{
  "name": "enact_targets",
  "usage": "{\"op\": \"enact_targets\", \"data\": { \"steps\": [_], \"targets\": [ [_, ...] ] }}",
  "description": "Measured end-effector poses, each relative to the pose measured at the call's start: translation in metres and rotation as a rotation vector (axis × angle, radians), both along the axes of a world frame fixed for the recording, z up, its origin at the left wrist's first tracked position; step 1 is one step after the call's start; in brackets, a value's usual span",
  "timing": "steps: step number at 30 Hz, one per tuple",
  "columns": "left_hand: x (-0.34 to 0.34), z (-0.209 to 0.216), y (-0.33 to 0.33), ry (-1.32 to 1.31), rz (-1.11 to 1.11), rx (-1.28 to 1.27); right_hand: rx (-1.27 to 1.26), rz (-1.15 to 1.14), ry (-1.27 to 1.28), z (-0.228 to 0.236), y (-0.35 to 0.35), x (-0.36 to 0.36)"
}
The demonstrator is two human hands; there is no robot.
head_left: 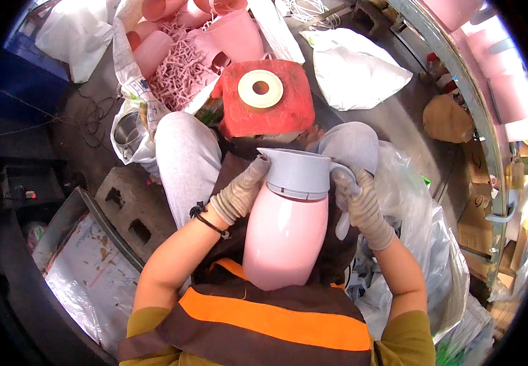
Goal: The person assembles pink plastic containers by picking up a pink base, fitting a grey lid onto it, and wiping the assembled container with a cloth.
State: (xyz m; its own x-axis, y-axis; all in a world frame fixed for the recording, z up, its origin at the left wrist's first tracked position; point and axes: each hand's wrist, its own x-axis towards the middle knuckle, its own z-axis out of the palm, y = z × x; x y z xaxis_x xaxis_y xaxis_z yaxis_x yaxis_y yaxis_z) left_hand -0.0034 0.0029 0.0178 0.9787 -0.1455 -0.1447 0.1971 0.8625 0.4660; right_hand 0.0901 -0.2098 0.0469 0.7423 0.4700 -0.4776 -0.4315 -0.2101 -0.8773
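Observation:
A jug (285, 241) with a glossy pink body lies tilted across my lap, its base toward me. Its grey collar (294, 174) carries a pointed spout on the left and a handle on the right. My left hand (244, 188), in a striped work glove, is closed against the collar's side just below the spout. With my right hand (364, 204), gloved too, I grip the grey handle, so part of it is hidden. Beyond the jug, between my knees, a red cloth-covered block (233, 113) bears a cream ring (272, 96).
Pink plastic vessels (236, 36) and pink strips (181, 73) fill an open sack at the far left. A white sack (355, 67) lies far right. Clear plastic bags (425, 244) with grey parts sit at my right; a concrete block (132, 204) stands left. A metal rack frame (486, 104) curves along the right.

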Motion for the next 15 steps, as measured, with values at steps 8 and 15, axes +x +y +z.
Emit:
{"op": "enact_targets", "data": {
  "steps": [8,15],
  "targets": [
    [-0.001,-0.002,0.000,0.009,0.005,0.032,-0.038,-0.016,0.053,-0.002,0.001,0.002],
    [-0.003,-0.002,-0.003,0.140,0.016,0.192,-0.077,-0.050,0.052,-0.005,0.004,0.002]
  ]
}}
